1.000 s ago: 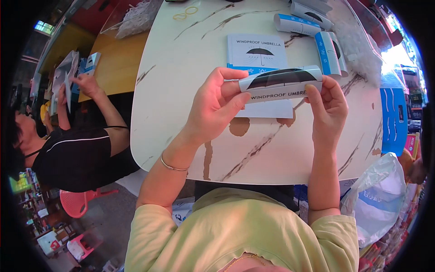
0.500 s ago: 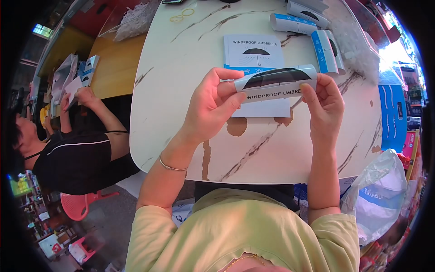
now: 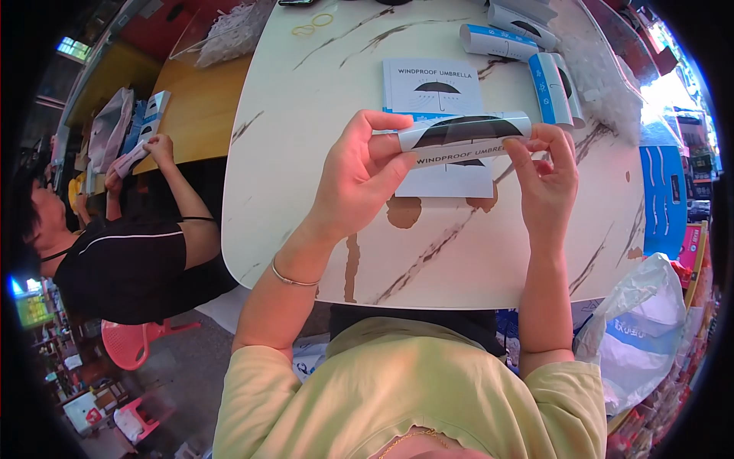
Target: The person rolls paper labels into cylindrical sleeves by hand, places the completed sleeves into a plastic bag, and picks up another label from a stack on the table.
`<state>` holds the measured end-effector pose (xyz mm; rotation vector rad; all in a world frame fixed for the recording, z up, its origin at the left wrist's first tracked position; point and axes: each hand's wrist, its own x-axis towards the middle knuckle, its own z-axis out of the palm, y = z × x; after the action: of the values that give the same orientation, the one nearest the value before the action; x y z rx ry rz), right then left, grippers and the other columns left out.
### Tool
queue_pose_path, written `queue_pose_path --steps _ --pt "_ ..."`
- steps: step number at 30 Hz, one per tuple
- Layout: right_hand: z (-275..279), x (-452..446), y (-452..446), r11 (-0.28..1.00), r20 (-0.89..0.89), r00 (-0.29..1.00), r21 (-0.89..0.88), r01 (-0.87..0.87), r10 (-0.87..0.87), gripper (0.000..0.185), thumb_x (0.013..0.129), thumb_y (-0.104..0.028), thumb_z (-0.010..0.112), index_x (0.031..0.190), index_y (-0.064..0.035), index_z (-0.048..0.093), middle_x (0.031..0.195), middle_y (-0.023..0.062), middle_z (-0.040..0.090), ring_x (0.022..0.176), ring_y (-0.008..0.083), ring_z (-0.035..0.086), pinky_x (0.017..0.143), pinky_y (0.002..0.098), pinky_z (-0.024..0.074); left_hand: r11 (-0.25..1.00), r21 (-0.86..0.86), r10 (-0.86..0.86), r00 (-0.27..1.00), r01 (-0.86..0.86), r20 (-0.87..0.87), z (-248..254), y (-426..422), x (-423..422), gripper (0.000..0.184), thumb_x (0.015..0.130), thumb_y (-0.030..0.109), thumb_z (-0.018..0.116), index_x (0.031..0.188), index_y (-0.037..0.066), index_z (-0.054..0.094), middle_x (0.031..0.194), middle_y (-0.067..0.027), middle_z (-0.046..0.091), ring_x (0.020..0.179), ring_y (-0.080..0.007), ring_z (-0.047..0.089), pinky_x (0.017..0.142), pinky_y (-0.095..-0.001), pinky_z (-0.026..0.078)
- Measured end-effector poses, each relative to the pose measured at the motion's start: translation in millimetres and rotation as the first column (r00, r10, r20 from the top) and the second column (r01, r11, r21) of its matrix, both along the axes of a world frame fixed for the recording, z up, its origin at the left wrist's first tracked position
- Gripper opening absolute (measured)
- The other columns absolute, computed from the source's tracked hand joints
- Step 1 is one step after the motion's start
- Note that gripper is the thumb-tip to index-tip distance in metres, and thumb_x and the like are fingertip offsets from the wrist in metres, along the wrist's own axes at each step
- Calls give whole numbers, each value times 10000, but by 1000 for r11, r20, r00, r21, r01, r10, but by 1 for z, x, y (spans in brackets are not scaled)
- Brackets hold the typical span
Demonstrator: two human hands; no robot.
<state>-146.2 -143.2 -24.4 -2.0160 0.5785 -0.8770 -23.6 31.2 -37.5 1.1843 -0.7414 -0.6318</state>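
Between my hands is a curled paper sleeve (image 3: 466, 131) printed with a black umbrella and "WINDPROOF UMBRELLA". My left hand (image 3: 365, 170) pinches its left end, with fingers inside the curl and the thumb on the front. At the right end, my right hand (image 3: 547, 172) grips the paper between thumb and fingers. Behind and below it lies a stack of flat printed sheets (image 3: 434, 80) with the same umbrella picture, partly covered by the sleeve. Several rolled sleeves (image 3: 498, 43) with blue bands rest at the back right of the table.
The marble-patterned table (image 3: 306, 153) has brown worn patches near its front. Yellow rubber bands (image 3: 312, 26) lie at the back left. Clear plastic bags (image 3: 604, 96) sit along the right edge; a white bag (image 3: 642, 329) hangs below. At left, a co-worker (image 3: 130, 260) handles a similar printed paper.
The sleeve in my hands has curled into a tighter tube, and my right fingers have bent inward. The co-worker's hands and paper have shifted.
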Motion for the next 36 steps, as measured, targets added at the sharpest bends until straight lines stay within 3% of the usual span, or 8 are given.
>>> queue_pose_path --steps 2,4,7,14,19,24,26,36 --pt "-2 0 0 988 -27 999 -147 36 -41 151 790 -84 630 895 -35 534 770 15 542 668 52 489 564 184 399 1000 -9 0 1000 0 -4 0 -1 0 258 838 -59 472 1075 -2 387 975 -129 606 800 -65 515 656 -200 426" --pt "-2 0 4 924 57 994 366 -112 98 265 781 -63 626 1004 -27 487 832 30 533 682 62 499 545 178 421 1000 4 29 999 -29 -38 1 -2 -1 247 831 -52 483 1053 -1 388 967 -125 607 794 -66 515 636 -196 423" --pt "1 7 17 910 192 979 390 -137 65 471 759 -38 638 1153 -34 380 868 52 540 712 76 527 532 173 442 997 -12 70 994 -71 -79 0 -4 -3 248 817 -39 511 1031 1 393 959 -118 608 786 -70 515 610 -195 420" --pt "11 9 37 913 117 989 387 -128 88 729 686 -26 705 1269 -91 273 905 72 522 772 109 558 554 189 455 980 48 184 974 -192 129 -9 -14 -16 333 746 26 643 973 17 399 787 -70 622 645 -46 480 545 -178 391" --pt "3 8 38 950 98 989 283 -133 109 739 688 -34 701 1284 -133 276 932 62 502 749 99 557 455 184 476 955 62 281 953 -289 110 -7 -17 -23 383 700 60 709 922 35 398 704 -53 613 523 -31 431 466 -170 352" --pt "4 10 39 943 126 987 305 -130 96 712 708 -34 685 1283 -125 276 920 51 512 719 76 548 451 171 462 956 47 288 958 -288 17 -8 -20 -23 367 720 52 693 919 27 386 744 -87 623 608 -49 524 508 -175 409" --pt "9 9 38 886 125 989 445 -130 82 646 725 -31 675 1254 -74 306 883 52 535 737 86 545 584 186 433 961 36 276 960 -274 -47 -7 -21 -21 354 734 47 681 920 22 381 765 -100 626 652 -61 556 537 -179 434" --pt "6 3 12 867 69 990 477 -143 126 286 875 -80 496 1158 -56 456 726 0 567 576 26 435 509 161 350 989 43 143 985 -139 -97 -10 -12 -1 244 848 107 571 1024 8 434 853 -73 630 758 -61 537 684 -203 418"
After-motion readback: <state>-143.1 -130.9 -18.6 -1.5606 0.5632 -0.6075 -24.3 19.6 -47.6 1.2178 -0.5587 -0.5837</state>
